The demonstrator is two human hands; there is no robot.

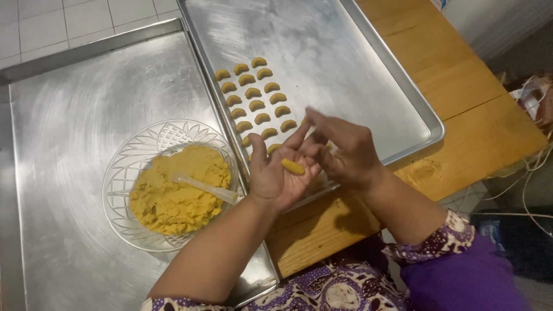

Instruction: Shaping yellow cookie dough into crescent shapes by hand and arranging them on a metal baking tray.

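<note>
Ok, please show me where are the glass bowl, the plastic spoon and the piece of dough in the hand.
glass bowl [124, 173]: head view, bare patterned rim on its left side.
plastic spoon [204, 186]: head view, middle of the clear handle over the dough.
piece of dough [292, 167]: head view, centre of the yellow roll on the left hand [279, 173] palm.

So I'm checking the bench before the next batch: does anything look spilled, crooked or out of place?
Nothing stands out. The crescent pieces sit in tidy rows on the baking tray, the dough stays inside the glass bowl with the spoon resting in it, and the left hand cradles one dough roll beside the right hand.
</note>
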